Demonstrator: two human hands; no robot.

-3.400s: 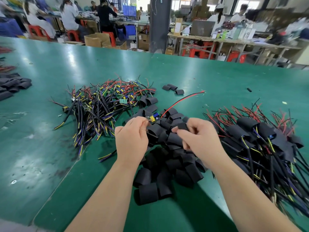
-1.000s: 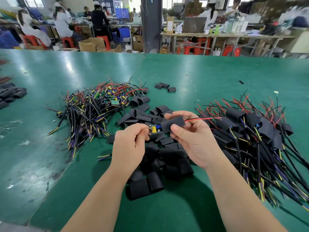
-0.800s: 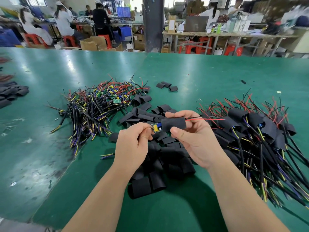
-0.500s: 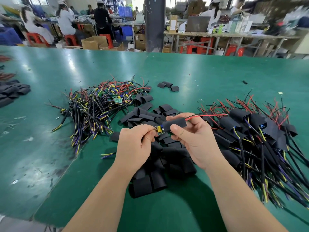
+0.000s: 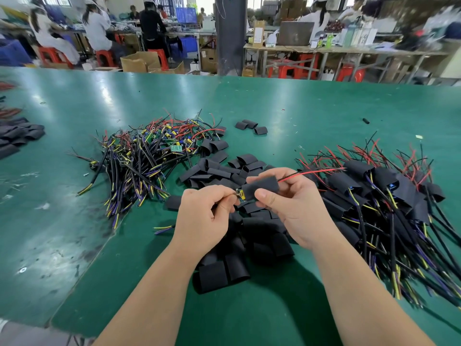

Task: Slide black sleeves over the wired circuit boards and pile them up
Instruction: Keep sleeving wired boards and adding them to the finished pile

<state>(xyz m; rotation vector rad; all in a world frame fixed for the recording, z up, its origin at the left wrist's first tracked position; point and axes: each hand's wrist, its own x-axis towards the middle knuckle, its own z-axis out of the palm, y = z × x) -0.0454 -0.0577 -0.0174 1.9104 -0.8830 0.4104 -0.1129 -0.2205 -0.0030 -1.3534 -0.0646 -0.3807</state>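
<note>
Above the middle of the green table point(image 5: 287, 101), my right hand point(image 5: 291, 208) pinches a black sleeve point(image 5: 262, 187) that covers most of a wired circuit board point(image 5: 241, 196). Only the board's left end, with a yellow part, shows. Red and black wires point(image 5: 311, 171) stick out of the sleeve's right end. My left hand point(image 5: 203, 218) pinches the board's cable at the left end. Under my hands lies a heap of loose black sleeves point(image 5: 237, 245). Bare wired boards point(image 5: 149, 156) are piled at the left, sleeved ones point(image 5: 389, 203) at the right.
Three loose sleeves point(image 5: 250, 126) lie further back on the table. More black sleeves point(image 5: 17, 136) sit at the left edge. A small black bit point(image 5: 365, 120) lies at the far right. People sit at workbenches beyond the table, behind a dark pillar point(image 5: 228, 33).
My right hand has slid the sleeve leftward along the wires and over the board, so less of the board shows. My left hand has kept its hold on the cable end.
</note>
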